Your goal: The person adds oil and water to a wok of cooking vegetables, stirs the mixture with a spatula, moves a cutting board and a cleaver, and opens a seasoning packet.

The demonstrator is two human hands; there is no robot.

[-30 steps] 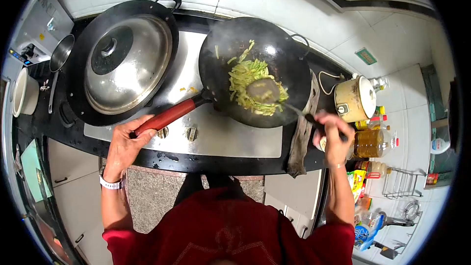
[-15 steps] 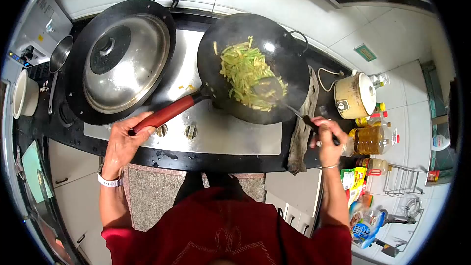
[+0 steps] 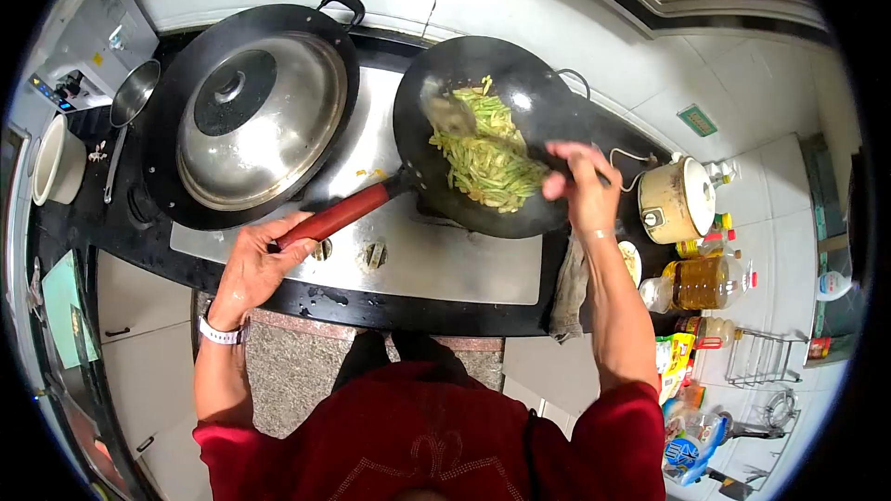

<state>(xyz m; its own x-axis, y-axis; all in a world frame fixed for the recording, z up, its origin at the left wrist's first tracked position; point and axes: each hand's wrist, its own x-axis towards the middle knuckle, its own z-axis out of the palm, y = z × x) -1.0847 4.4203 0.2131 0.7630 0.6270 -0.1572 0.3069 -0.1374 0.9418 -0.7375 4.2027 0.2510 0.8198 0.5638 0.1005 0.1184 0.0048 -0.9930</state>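
Observation:
My left hand (image 3: 252, 269) is wrapped round the red handle (image 3: 339, 215) of a dark wok (image 3: 543, 83) on the stove's right side. Sliced green vegetables (image 3: 492, 162), mixed with paler strips, lie in the wok, with some steam above them. My right hand (image 3: 587, 187) grips the dark handle of a wok spatula, reaching over the wok's right rim. The spatula's head (image 3: 450, 117) is smeared by motion at the upper left of the food.
A second wok (image 3: 160, 158) under a domed steel lid (image 3: 302, 97) stands on the left. Further left are a small saucepan (image 3: 136, 93) and a white bowl (image 3: 60, 162). A cloth (image 3: 568, 297), an electric cooker (image 3: 673, 199) and oil bottles (image 3: 701, 284) sit at right.
My right hand has moved up and left over the wok's rim. The spatula's head has swept from the food's lower right to its upper left. My left hand keeps its grip.

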